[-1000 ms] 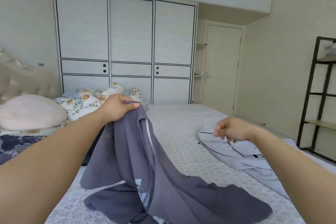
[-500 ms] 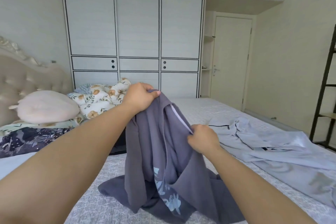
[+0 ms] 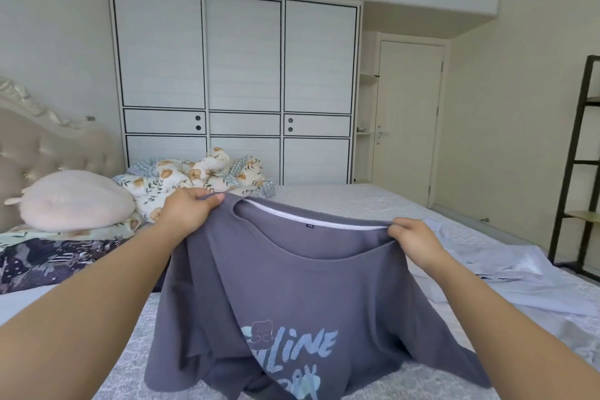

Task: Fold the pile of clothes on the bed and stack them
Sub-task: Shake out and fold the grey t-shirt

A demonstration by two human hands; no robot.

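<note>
A purple-grey t-shirt (image 3: 276, 295) with pale blue lettering hangs spread out in front of me, its hem resting on the bed (image 3: 341, 201). My left hand (image 3: 188, 208) grips the shirt's left shoulder beside the collar. At the other shoulder, my right hand (image 3: 412, 237) grips the collar edge. The neckline is stretched wide between both hands, showing its white inner band. A light blue shirt (image 3: 506, 263) lies crumpled on the bed to the right.
A pink pillow (image 3: 74, 198), a floral quilt (image 3: 191, 175) and a dark patterned cloth (image 3: 52, 256) sit at the left by the headboard. White wardrobes (image 3: 240, 75) stand behind the bed. A black shelf frame (image 3: 574, 156) stands at the right.
My right hand took hold of the shirt's collar and pulled it rightward. The bunched shirt is now spread open between both hands, print facing me.
</note>
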